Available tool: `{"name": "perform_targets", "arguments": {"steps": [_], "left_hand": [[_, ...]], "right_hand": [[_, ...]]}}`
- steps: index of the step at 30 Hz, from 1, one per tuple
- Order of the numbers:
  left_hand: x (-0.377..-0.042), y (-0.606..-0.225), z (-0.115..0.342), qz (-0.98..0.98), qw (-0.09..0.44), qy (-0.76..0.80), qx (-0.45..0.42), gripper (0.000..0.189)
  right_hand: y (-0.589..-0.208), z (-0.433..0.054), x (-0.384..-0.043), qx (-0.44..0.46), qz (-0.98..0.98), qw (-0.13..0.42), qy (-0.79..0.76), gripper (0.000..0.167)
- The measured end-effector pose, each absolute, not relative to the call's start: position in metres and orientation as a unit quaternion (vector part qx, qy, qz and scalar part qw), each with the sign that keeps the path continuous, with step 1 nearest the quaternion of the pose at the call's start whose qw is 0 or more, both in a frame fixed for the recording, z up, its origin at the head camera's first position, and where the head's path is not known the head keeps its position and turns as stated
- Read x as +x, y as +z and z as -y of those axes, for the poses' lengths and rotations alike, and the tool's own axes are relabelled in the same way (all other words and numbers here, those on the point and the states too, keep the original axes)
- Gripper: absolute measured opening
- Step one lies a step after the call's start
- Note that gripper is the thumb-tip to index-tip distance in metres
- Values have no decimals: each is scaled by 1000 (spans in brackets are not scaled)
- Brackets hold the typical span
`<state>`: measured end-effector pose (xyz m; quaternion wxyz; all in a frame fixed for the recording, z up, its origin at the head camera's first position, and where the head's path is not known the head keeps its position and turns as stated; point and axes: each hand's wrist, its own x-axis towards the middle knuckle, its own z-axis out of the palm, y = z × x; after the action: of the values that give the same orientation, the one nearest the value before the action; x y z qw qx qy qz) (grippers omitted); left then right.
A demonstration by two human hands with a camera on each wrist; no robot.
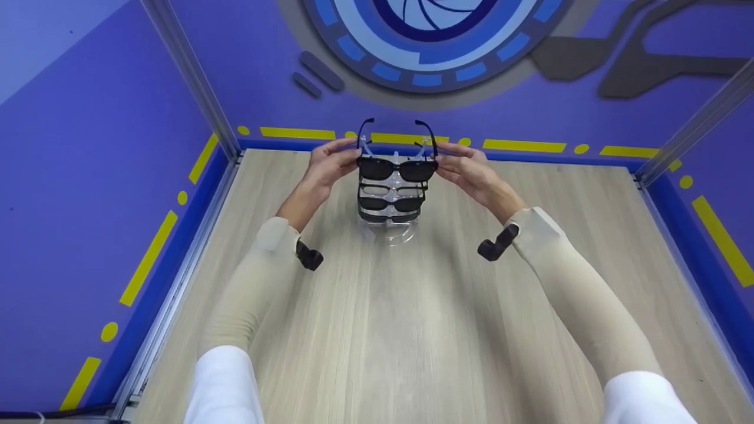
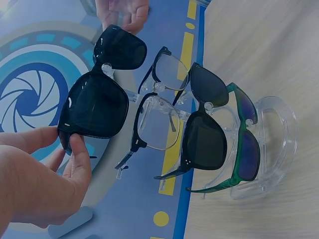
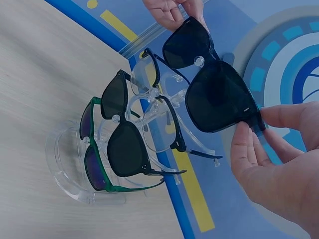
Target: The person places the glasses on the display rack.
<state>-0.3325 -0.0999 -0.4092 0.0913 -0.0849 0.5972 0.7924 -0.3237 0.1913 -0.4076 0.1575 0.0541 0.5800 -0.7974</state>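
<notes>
Black sunglasses (image 1: 397, 170) sit at the top of a clear display stand (image 1: 392, 238), their temples pointing back toward the wall. My left hand (image 1: 331, 166) pinches them at one hinge corner between thumb and fingers. At the opposite corner my right hand (image 1: 469, 172) pinches the frame the same way. Below on the stand are clear-lens glasses (image 2: 158, 122), a second pair of dark sunglasses (image 2: 205, 139) and green-framed sunglasses (image 3: 94, 164). In the wrist views the clear nose peg shows at the bridge of the top pair; whether it bears their weight I cannot tell.
The stand stands on a wood-grain table (image 1: 400, 330) near its back edge. Blue printed panels (image 1: 259, 70) with yellow marks rise behind and at both sides, joined by metal corner posts (image 1: 194, 76). A black wrist camera mount (image 1: 498, 242) juts inward from the right wrist.
</notes>
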Motion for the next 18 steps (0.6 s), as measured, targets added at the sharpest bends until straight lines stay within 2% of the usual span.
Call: {"name": "perform_targets", "arguments": {"steps": [18], "left_hand": [[-331,-415,106,-579,92,807,-72,43]], "right_hand": [[-407,-186,-330,54,-583,169,-793,54]]}}
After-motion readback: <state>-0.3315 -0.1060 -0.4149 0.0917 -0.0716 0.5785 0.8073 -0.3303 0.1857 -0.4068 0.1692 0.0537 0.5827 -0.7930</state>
